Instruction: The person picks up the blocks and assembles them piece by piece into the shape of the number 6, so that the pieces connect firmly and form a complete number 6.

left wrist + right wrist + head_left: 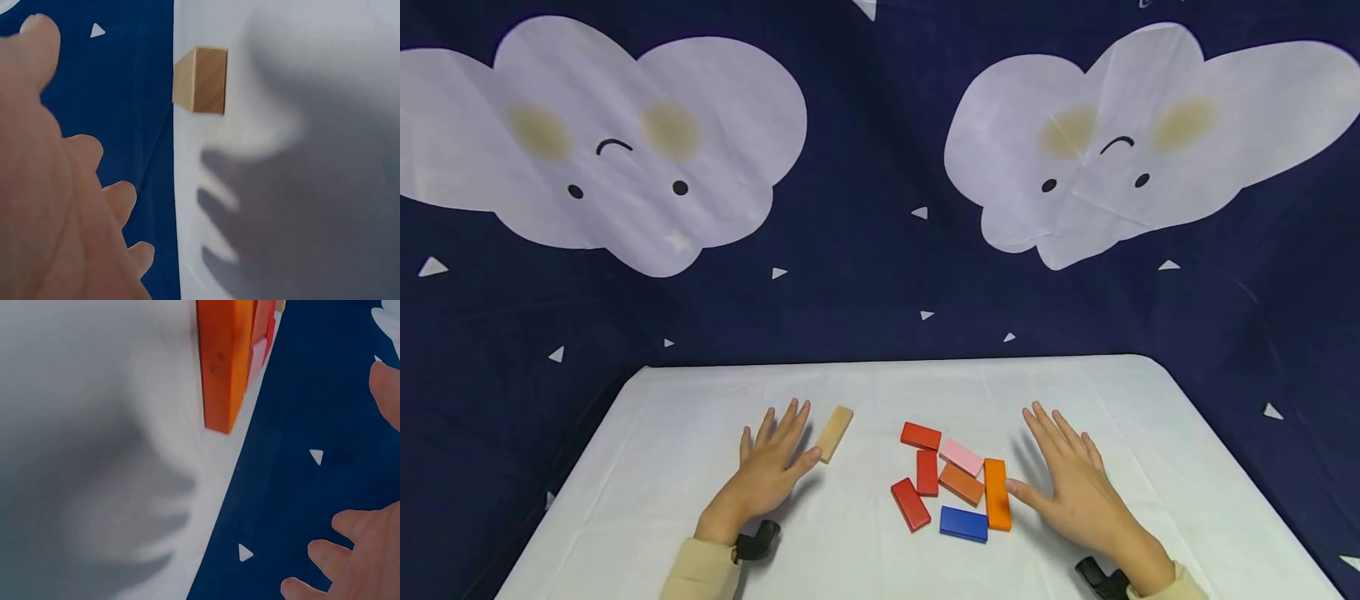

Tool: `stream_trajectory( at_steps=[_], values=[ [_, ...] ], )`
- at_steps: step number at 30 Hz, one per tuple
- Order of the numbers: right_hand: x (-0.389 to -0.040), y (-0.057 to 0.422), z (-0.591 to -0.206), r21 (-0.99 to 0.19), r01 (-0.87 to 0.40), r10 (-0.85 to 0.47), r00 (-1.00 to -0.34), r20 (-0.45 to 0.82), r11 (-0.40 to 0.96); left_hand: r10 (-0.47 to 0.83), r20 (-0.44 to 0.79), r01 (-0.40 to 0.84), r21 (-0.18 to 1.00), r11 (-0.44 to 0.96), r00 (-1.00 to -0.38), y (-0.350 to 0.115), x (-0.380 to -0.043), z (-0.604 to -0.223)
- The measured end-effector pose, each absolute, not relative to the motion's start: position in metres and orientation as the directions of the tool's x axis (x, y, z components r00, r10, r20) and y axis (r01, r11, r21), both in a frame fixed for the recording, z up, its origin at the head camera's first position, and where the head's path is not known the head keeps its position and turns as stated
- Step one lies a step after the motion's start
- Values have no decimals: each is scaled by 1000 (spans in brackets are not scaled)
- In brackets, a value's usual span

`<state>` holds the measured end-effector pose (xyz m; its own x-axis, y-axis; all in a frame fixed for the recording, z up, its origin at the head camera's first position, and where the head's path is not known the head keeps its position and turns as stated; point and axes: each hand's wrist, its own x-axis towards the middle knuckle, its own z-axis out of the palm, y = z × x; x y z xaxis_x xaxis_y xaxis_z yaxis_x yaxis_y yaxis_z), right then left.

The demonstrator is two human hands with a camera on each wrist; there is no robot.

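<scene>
Fingers spread, my left hand (766, 475) hovers over the white table, its thumb close to a plain wooden block (835, 433). In the left wrist view that wooden block (209, 80) lies apart from the hand, whose shadow falls beside it. On the other side my right hand (1070, 483) is also spread and holds nothing. Its thumb tip overlaps the edge of a long orange block (997, 494) in the head view. Left of that block lie a blue block (964, 524), a darker orange block (961, 484), a pink block (962, 457) and red blocks (927, 472).
A white cloth covers the table (700, 400), which has rounded far corners. Behind it hangs a dark blue curtain (865, 317) printed with white clouds and small triangles. Each wrist wears a black camera, the left camera (757, 540) and the right camera (1102, 577).
</scene>
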<state>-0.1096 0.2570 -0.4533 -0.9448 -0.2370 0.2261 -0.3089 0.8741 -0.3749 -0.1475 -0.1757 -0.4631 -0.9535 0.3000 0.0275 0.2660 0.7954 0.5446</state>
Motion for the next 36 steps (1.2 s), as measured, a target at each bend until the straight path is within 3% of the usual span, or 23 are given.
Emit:
stream_trajectory(
  at_steps=[14, 36],
  values=[
    [-95, 244, -473, -503, -294, -285, -954, 97, 813, 259, 81, 250, 635, 731, -962, -153, -154, -477],
    [-101, 242, -479, -471, -236, -260, -966, 14, 850, 223, 110, 241, 629, 739, -969, -141, -151, -483]
  ],
)
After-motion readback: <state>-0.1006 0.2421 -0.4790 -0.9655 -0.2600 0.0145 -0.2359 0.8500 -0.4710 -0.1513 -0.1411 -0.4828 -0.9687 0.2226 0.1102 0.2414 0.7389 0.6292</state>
